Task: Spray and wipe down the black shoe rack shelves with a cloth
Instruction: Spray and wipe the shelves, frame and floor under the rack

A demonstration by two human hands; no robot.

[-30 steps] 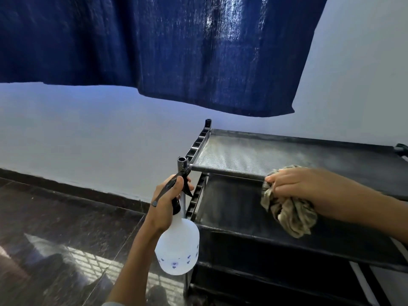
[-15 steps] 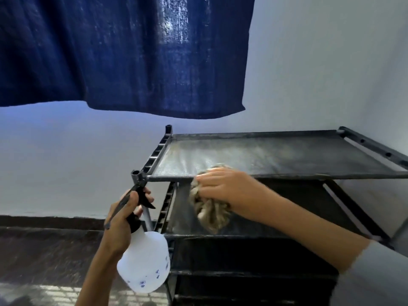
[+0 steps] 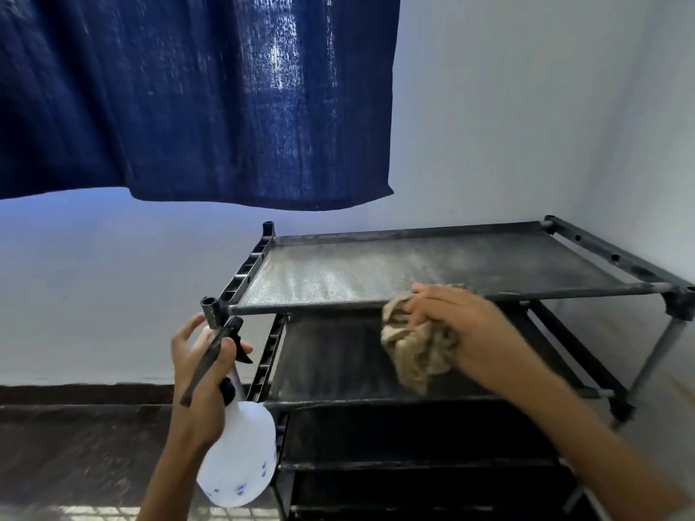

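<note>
The black shoe rack (image 3: 616,257) stands in a room corner, with a dusty, wet-looking top shelf (image 3: 338,280) and a second shelf (image 3: 331,362) below it. My right hand (image 3: 455,325) grips a crumpled beige cloth (image 3: 417,351) at the front edge of the top shelf, over the second shelf. My left hand (image 3: 199,374) holds a white spray bottle (image 3: 240,456) by its neck, just left of the rack's front left post. Its black trigger head points toward the rack.
A dark blue curtain (image 3: 195,95) hangs from above, ending a little over the rack's back left corner. White walls close in behind and on the right. Lower shelves (image 3: 413,438) sit beneath. Dark tiled floor (image 3: 75,453) spreads to the left.
My right hand and the cloth have slid right along the front of the shelves. The view has shifted, so more of the rack's right side shows. The bottle stays left of the rack.
</note>
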